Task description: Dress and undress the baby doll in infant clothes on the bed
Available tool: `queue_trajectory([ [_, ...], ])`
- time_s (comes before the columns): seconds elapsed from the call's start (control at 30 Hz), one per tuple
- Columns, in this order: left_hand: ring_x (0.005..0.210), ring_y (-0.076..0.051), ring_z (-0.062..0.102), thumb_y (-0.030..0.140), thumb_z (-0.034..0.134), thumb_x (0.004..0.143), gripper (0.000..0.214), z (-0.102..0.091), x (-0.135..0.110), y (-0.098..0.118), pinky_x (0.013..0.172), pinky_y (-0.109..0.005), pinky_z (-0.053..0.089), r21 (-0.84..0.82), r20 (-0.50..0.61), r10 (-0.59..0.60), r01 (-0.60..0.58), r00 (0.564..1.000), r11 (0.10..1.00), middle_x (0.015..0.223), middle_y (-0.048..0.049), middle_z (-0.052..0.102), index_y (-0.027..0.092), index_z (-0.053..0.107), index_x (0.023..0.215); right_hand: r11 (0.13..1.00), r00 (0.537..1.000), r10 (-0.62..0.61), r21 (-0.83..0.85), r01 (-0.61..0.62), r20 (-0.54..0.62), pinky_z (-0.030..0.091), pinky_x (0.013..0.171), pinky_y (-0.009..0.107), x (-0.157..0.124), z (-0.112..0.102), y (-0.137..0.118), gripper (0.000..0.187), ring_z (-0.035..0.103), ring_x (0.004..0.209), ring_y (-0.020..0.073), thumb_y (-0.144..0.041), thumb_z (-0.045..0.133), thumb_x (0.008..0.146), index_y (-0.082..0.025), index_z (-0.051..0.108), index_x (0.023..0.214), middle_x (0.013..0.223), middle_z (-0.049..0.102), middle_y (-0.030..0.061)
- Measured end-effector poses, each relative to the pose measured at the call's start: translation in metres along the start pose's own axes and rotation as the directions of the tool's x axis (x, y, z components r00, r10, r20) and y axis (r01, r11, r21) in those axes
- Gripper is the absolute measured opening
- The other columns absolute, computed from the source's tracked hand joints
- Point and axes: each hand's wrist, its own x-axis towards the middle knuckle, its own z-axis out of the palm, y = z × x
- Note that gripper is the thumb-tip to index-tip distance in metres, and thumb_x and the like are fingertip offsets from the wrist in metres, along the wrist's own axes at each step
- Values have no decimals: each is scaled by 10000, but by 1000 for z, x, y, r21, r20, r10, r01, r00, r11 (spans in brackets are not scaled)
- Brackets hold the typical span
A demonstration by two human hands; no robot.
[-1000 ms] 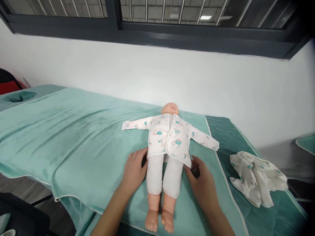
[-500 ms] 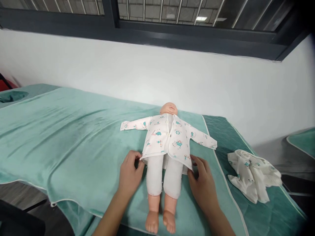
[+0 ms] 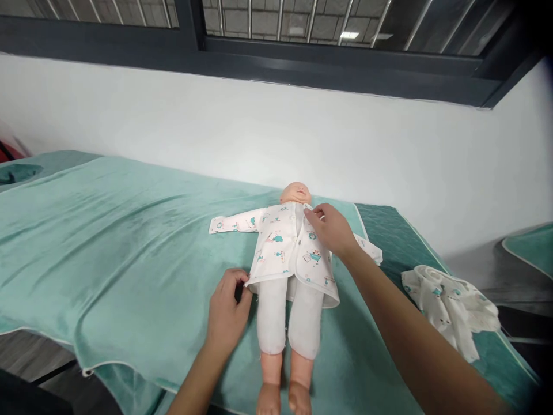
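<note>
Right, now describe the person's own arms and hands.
Both the left hand and right hand are ungloved, with no ring or marking showing. The forearms are bare: no sleeve, watch or bracelet is visible.

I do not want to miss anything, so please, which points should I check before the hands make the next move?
1. Doll face up on the green cover: ok.
2. Left hand pinching the jacket's lower corner: ok.
3. Right hand gripping the front edge near the neck: cannot tell.
4. Jacket closed up to the neck: not ok, the top gapes.
5. Folded clothes apart from the doll: ok.
</note>
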Motion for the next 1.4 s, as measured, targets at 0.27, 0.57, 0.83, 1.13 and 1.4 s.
queue_trajectory([
  [0.27, 924, -194, 604, 186, 494, 895, 141, -1, 0, 0, 804, -315, 465, 36, 14, 21, -21, 1000, 999, 998, -29, 646, 233, 604, 969, 994, 990, -35, -97, 48, 139, 337, 611, 314, 42, 12, -15, 150, 507, 663, 177, -268, 472, 845, -229, 465, 701, 736, 603, 19],
  [0.57, 951, -208, 609, 172, 485, 878, 161, -2, 0, 2, 813, -321, 471, 26, 2, 27, -27, 1000, 999, 1004, -40, 651, 233, 614, 952, 974, 969, -224, 18, 227, -100, 434, 973, 458, -9, 30, -7, 256, 549, 1106, 273, -379, 506, 920, -215, 621, 1079, 1158, 638, 99],
  [0.83, 1012, -196, 600, 136, 469, 866, 149, -2, 1, 2, 879, -325, 458, 2, -10, 46, -46, 999, 999, 1081, -43, 629, 228, 582, 897, 926, 925, -378, 27, 377, 34, 195, 1227, 597, -119, 28, 17, 573, 92, 1543, 279, -317, 452, 1004, -319, 275, 1550, 1671, 149, 21],
  [1.13, 837, -177, 573, 103, 474, 823, 140, -5, -2, 2, 777, -317, 438, -13, 89, 35, -34, 995, 999, 864, -6, 611, 217, 540, 775, 949, 959, -267, 197, 246, 90, 310, 1195, 592, -193, 13, 41, 552, 200, 1522, 295, -298, 499, 979, -358, 365, 1511, 1651, 221, 24],
  [1.4, 1062, -227, 658, 445, 684, 842, 377, -7, 51, 17, 933, -363, 504, -569, 214, -410, 454, 887, 686, 1207, -80, 690, 214, 635, 1136, 290, 883, 437, 902, -320, 173, 510, 1087, 423, -112, 0, 83, 184, 646, 1188, 271, -331, 700, 814, -212, 689, 954, 1172, 715, 102],
])
